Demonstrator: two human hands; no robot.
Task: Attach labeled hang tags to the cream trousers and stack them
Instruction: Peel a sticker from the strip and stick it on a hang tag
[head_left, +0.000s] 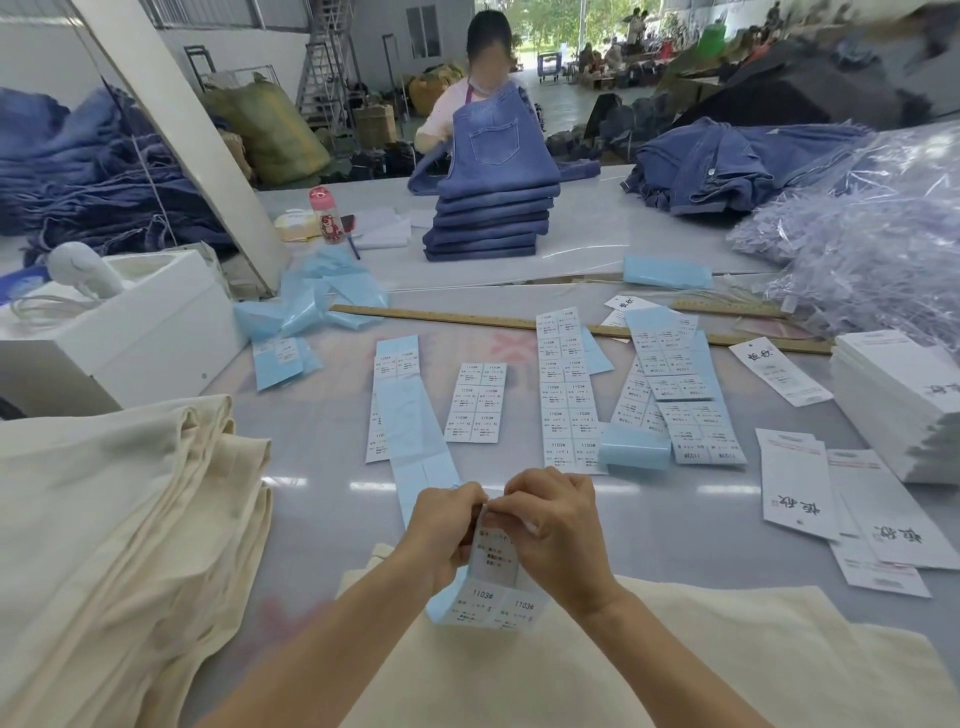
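Both hands meet over the table's near middle. My left hand (445, 525) and my right hand (553, 525) pinch the top of a strip of size stickers (496, 582) on blue backing; its lower labels read 1103# S. Under my forearms lies a flat pair of cream trousers (675, 660). A tall stack of folded cream trousers (119, 519) fills the left. White hang tags (800, 483) with printed characters lie at the right, beside a thick stack of tags (893, 395).
More sticker sheets (566, 389) and blue backing strips (415, 431) cover the table's middle, behind them a wooden ruler (467, 318). A white box (150, 332) stands left, clear plastic bags (872, 228) right. Across the table a person folds jeans onto a denim stack (488, 218).
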